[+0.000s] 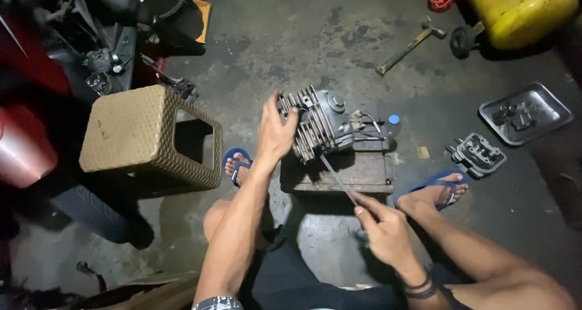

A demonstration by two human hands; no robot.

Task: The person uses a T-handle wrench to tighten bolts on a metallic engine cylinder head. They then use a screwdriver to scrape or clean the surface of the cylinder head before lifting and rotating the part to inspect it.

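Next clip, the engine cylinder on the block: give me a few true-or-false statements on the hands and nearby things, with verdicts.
1. The left hand grips the finned cylinder. True.
2. The right hand holds a hammer. False: it holds a thin metal tool; the hammer lies on the floor.
3. The cylinder rests on a wooden block. True.
4. The woven stool stands right of the block. False: it stands left.

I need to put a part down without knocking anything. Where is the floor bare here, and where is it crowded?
Bare concrete lies between the woven stool, the hammer and the finned cylinder that the left hand grips. Crowded: the wooden block under the cylinder, and the right side around the cylinder head and metal tray.
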